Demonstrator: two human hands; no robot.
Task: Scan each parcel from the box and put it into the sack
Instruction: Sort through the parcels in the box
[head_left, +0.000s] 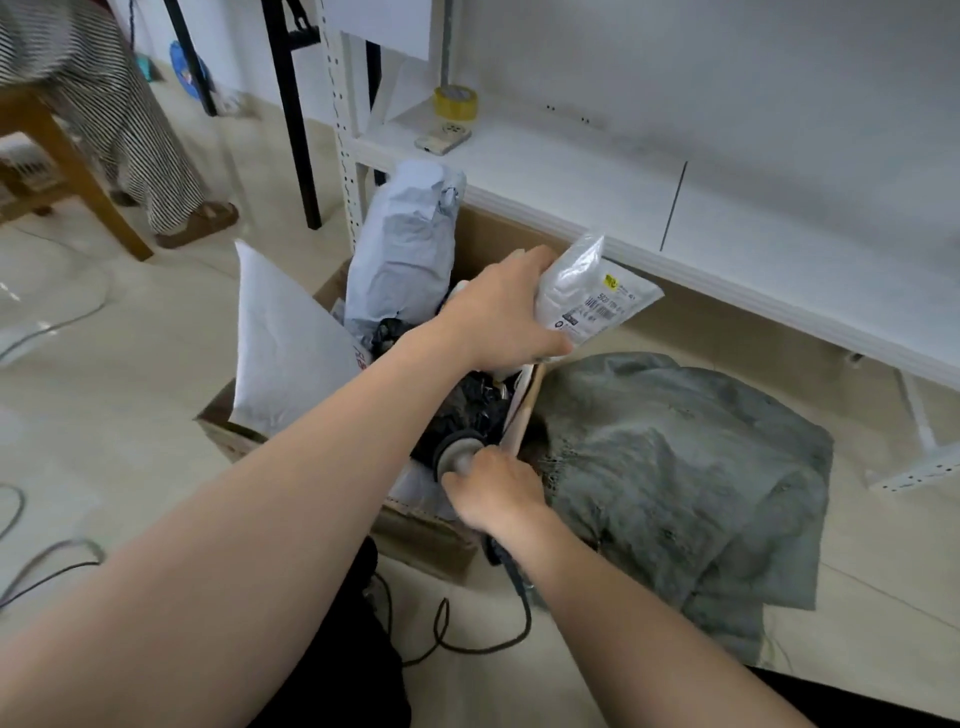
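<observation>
1 parcel (597, 296) gripped by left hand (493, 317), scanner (454, 457) gripped by right hand (498, 493) — pale floor (130, 389), white shelf (571, 171) alongside.

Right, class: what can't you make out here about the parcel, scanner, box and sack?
Head view only:
- the parcel: label print too small and blurred to read; the left hand covers its near end.
- the scanner: the right hand hides its handle.
- the box: floor hidden by other parcels.
- the sack: inside hidden by its own folds.
</observation>
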